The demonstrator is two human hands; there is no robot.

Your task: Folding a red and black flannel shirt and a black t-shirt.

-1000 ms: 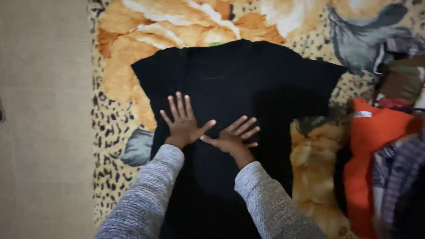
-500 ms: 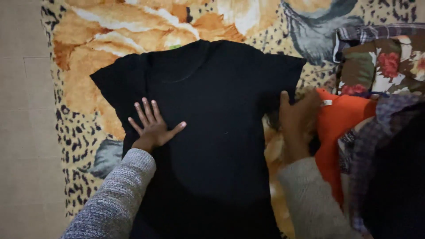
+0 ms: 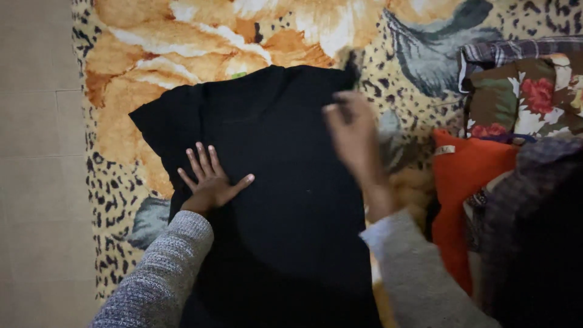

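Two hands on the black t-shirt [image 3: 285, 182], which lies flat on the animal-print blanket [image 3: 182, 42]. Left hand [image 3: 209, 179] is open, fingers spread, pressing the shirt's left-middle. Right hand [image 3: 352, 130], blurred, has carried the shirt's right sleeve inward since half a second ago; it looks pinched on that edge. Orange garment [image 3: 464, 182] lies right of the shirt.

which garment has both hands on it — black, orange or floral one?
The black t-shirt, spread on the leopard-print blanket. The left hand lies flat on it, the right hand at its shoulder. The orange garment and floral one lie untouched at right.
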